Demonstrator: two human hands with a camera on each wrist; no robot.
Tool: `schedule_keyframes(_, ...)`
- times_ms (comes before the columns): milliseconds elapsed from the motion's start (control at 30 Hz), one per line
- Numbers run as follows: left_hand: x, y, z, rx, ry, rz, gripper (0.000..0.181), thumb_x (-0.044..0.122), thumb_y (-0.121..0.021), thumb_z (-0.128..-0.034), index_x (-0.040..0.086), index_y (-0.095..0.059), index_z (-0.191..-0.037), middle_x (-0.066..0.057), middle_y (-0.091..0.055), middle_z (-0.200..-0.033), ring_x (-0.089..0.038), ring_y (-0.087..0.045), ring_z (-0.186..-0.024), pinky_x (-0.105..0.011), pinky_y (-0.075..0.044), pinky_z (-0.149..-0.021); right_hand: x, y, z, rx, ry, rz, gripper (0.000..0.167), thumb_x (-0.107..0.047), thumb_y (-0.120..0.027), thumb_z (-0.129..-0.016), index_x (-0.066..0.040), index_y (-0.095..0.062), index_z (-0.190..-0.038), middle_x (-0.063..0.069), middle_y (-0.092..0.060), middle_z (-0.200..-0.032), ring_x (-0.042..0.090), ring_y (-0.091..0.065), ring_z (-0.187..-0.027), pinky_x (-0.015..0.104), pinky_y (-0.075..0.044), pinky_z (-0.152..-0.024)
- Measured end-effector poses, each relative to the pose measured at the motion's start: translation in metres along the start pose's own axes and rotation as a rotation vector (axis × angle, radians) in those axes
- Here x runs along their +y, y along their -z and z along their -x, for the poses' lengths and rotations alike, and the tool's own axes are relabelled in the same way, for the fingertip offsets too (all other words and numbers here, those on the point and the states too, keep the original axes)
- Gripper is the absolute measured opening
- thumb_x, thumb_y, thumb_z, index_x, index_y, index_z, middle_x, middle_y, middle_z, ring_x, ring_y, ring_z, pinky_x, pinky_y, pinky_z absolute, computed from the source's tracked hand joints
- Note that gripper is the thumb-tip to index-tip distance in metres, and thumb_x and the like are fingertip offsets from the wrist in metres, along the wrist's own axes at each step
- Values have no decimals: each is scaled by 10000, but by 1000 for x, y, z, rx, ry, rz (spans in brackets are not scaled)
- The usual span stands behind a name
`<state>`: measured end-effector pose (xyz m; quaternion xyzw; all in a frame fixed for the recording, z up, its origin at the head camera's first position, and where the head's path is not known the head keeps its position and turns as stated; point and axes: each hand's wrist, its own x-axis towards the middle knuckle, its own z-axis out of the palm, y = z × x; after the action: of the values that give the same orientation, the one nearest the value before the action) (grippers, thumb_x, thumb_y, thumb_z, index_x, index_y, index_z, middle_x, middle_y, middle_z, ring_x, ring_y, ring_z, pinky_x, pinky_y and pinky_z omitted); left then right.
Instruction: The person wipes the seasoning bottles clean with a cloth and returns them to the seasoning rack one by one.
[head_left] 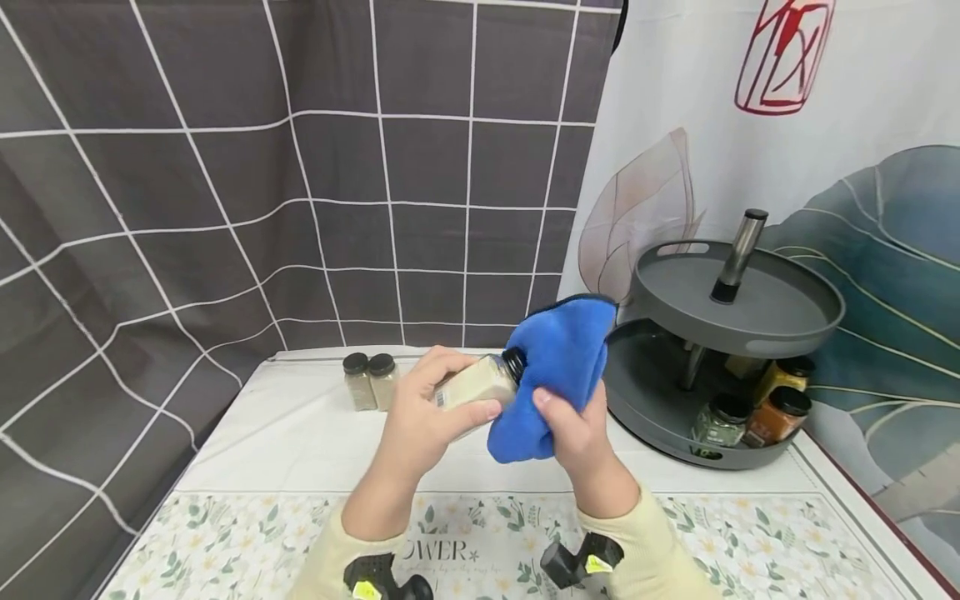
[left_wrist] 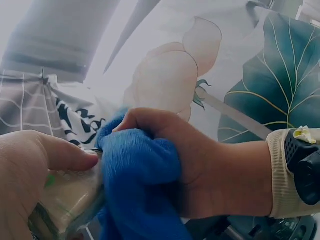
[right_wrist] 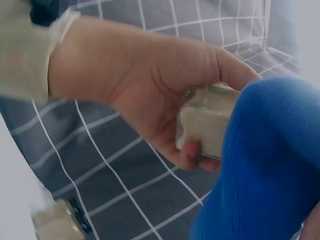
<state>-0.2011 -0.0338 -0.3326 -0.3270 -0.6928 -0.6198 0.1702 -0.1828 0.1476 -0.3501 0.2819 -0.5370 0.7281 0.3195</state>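
My left hand [head_left: 423, 408] grips a square glass spice jar [head_left: 476, 382] with pale contents and a black lid. The jar lies tilted, its lid end toward the right. My right hand [head_left: 577, 429] holds a blue cloth [head_left: 558, 350] bunched up against the lid end. In the left wrist view the cloth [left_wrist: 137, 175] hides much of the lid, and the left thumb lies along the jar [left_wrist: 70, 197]. The right wrist view shows left fingers wrapped around the jar [right_wrist: 205, 120], with the cloth [right_wrist: 270, 165] in front of its end.
Two black-lidded jars [head_left: 370, 383] stand at the back left of the white table [head_left: 300, 433]. At right is a grey two-tier turntable [head_left: 738, 308]; several spice jars [head_left: 750, 417] sit on its lower tier. A floral mat [head_left: 247, 533] covers the front. Grid-patterned curtain [head_left: 427, 167] hangs behind.
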Motion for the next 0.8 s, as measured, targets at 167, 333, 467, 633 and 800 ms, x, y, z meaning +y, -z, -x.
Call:
schedule_keyframes(167, 3, 7, 3, -26, -192, -216, 459, 95, -916, -664, 107, -754, -1093, -16, -674, -1069, -189, -602, -924, -295, -501, -692, -2, 14, -5, -227, 245, 233, 639, 82, -592, -724, -159, -549, -1314, -57, -634, -1134, 122, -582, -949, 239, -503, -875)
schedule_keyframes(333, -1, 13, -2, -128, -569, -421, 486, 144, -923, -623, 84, -752, -1074, -44, -695, -1040, -207, -646, -947, -290, -550, -786, -13, 31, -15, -408, -57, 182, 431, -6, -590, -730, -17, -605, -1161, -12, -682, -1000, 154, -638, -847, 296, -548, -771)
schedule_keyframes(467, -20, 7, -9, -268, -613, -408, 503, 213, -935, -631, 81, -755, -1082, -31, -703, -1035, -174, -659, -942, -247, -552, -824, -4, 51, -28, -418, -536, 92, 324, -154, -549, -848, 30, -572, -1114, 53, -663, -956, 171, -637, -822, 307, -560, -743)
schedule_keyframes(633, -44, -2, -11, -219, -244, -186, 441, 158, -910, -680, 59, -743, -1075, -35, -674, -1023, -135, -606, -876, -223, -502, -726, 29, 80, -42, -220, -685, 539, 456, -249, -526, -950, 95, -548, -1249, 205, -641, -1140, 279, -626, -988, 378, -551, -854)
schedule_keyframes(800, -52, -10, -10, -93, 102, 246, 435, 140, -755, -854, -86, -623, -1201, -28, -678, -1013, -137, -628, -871, -251, -546, -719, 79, 86, -31, -252, -479, 1215, 430, -173, -633, -865, 47, -578, -1231, 285, -555, -1250, 459, -563, -1128, 577, -481, -953)
